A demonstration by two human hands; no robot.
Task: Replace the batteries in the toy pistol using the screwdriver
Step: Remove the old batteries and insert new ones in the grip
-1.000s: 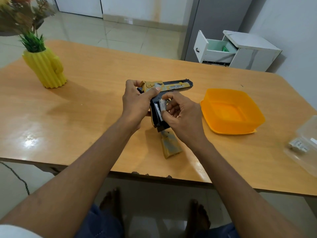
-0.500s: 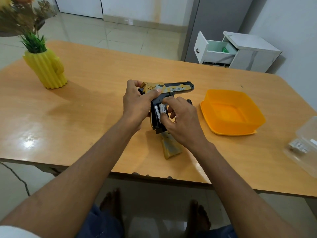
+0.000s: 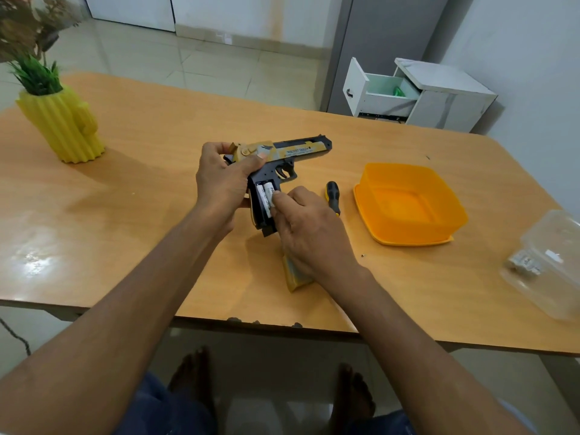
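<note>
A: Toy pistol point(image 3: 282, 152) held above the table point(image 3: 141, 199), left hand point(image 3: 222, 183) wrapped round its rear, barrel pointing right.

B: Right hand point(image 3: 310, 233)?

A: Fingertips pressing on 2 white batteries point(image 3: 265, 199) in the open grip. Nothing clasped.

B: Screwdriver point(image 3: 333, 197)?

A: Lying on the table, between right hand and orange tub point(image 3: 408, 202). Yellow cover point(image 3: 295, 277) under the right wrist.
</note>
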